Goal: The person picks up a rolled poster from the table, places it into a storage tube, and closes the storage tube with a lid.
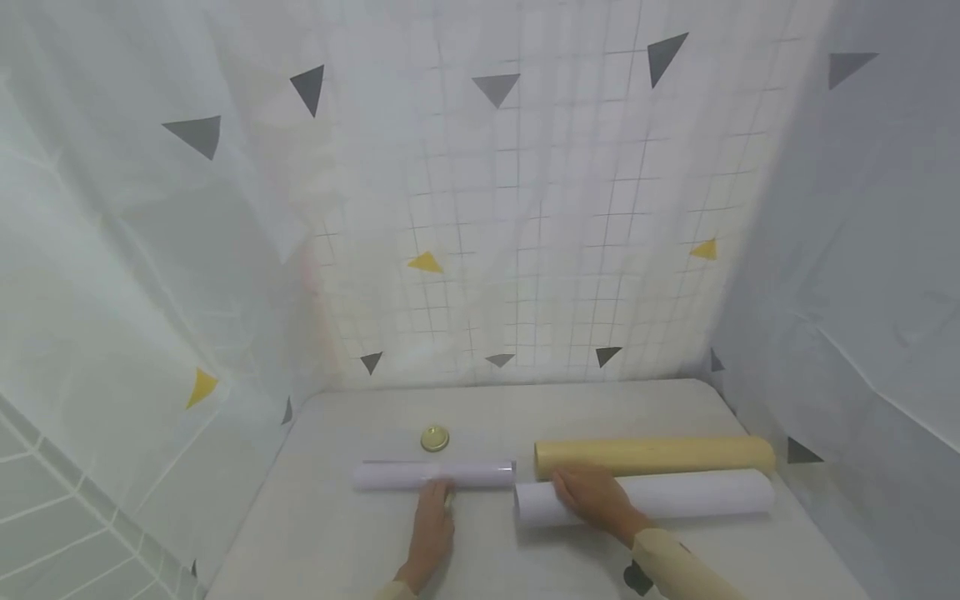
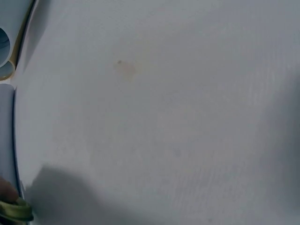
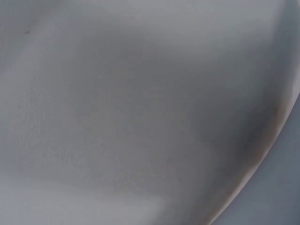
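Observation:
My left hand (image 1: 432,529) is at the near side of a slim, pale lilac roll (image 1: 476,475) that lies crosswise on the table. It pinches a small gold-green, rimmed lid-like piece (image 2: 18,211), mostly cut off at the left wrist view's corner. A round gold lid (image 1: 435,437) lies flat behind the slim roll. To the right, my right hand (image 1: 596,497) reaches over a thicker white paper roll (image 1: 697,494) near its open left end, fingers curled over it. Just behind that lies a tan tube (image 1: 660,454). The right wrist view shows no fingers.
All this lies on a white table (image 1: 300,533) with rounded far corners. A dark, rounded object (image 1: 637,577) sits near the right forearm, partly hidden by the sleeve. Pale sheeting (image 1: 555,208) with grey and yellow triangles hangs behind and at both sides.

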Motion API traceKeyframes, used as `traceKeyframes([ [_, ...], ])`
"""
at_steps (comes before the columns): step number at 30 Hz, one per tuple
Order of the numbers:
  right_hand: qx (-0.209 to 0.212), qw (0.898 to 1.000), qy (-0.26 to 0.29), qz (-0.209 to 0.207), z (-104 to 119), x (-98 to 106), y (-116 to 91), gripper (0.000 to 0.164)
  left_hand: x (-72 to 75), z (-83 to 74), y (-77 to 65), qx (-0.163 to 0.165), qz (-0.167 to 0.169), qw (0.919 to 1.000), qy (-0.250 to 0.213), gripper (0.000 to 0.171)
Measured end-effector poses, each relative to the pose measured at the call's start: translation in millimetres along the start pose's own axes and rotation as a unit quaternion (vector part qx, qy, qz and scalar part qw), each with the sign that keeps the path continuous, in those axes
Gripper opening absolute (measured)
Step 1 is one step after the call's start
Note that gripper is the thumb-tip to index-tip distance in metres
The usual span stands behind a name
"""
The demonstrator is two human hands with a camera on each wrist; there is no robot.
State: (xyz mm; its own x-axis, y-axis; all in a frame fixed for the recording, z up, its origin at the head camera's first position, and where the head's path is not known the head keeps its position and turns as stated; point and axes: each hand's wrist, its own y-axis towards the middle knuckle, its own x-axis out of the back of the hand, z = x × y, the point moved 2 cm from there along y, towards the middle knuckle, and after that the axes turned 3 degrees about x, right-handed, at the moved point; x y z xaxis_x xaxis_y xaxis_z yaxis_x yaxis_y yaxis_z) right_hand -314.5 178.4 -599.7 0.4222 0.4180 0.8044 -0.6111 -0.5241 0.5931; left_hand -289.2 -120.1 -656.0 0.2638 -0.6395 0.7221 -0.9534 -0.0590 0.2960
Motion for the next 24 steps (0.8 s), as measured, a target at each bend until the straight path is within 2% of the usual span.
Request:
traceKeyframes([
  [4,0.015,1.0,-0.01,-0.013,-1,-2,-1,0.039,-2.4,-0.3,2.0,0.013,-0.007,0.9987,0.049,0.024],
  [7,0.01,1.0,-0.009,-0.012,-2,-2,-1,0.04,-2.3,-3.0,3.2,0.02,-0.002,0.9978,0.063,0.021],
  [13,-0.019,0.999,0.005,0.025,-4,-4,1,0.042,-0.7,-13.9,2.6,0.044,0.04,0.9979,0.023,0.013],
  [16,-0.028,0.999,0.009,0.037,-5,-4,2,0.042,-1.1,-21.4,3.2,0.049,0.061,0.9969,-0.002,0.023],
  [19,-0.033,0.999,0.014,0.04,-5,-2,3,0.042,-2.3,-28.2,5.1,0.05,0.067,0.9962,-0.023,0.029],
  [24,-0.025,0.999,0.011,0.028,-4,0,4,0.041,-7.6,-36.2,9.3,0.063,0.101,0.991,-0.061,0.036],
])
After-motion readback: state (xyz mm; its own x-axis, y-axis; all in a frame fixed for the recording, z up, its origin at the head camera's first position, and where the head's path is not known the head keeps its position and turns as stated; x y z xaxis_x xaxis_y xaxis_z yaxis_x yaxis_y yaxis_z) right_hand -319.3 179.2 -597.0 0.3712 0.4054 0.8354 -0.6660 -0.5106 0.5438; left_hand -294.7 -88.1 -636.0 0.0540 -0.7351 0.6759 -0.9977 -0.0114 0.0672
